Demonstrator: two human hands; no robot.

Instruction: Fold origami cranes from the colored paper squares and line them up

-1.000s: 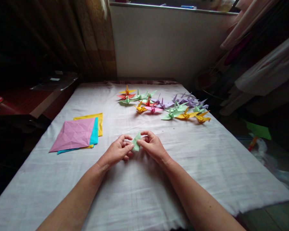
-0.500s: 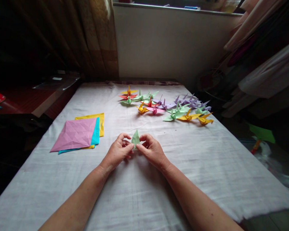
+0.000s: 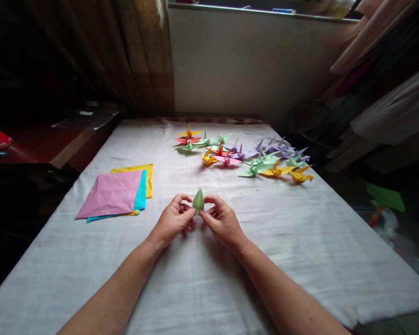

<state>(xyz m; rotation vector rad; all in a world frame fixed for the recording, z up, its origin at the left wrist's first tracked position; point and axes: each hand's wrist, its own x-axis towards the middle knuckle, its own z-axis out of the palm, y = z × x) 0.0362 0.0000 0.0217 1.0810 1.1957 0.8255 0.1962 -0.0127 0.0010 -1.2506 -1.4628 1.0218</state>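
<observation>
- The step in hand looks like a mid-fold pinch on one small green folded paper piece (image 3: 198, 201). It stands point-up just above the white cloth-covered table (image 3: 195, 279), near the front middle.
- The left hand (image 3: 171, 221) is closed on the piece's lower left edge with thumb and forefinger. The right hand (image 3: 223, 221) grips the lower right edge the same way, its other fingers curled.
- As I judge it, the next move calls for a steady two-sided hold and fine fingertip pressure along a crease, since the piece is small and narrow.
- Folded piece in the hands: one.
- Flat sheets lie well apart to the left. At least three are stacked, a creased pink sheet (image 3: 111, 195) on top, then a cyan sheet (image 3: 141, 195) and a yellow sheet (image 3: 147, 174). I cannot tell whether more are hidden.
- Finished paper cranes (image 3: 244, 156) sit at the far side, roughly fifteen in red, green, yellow, pink and purple. The purple ones overlap, so I cannot count them exactly.
</observation>
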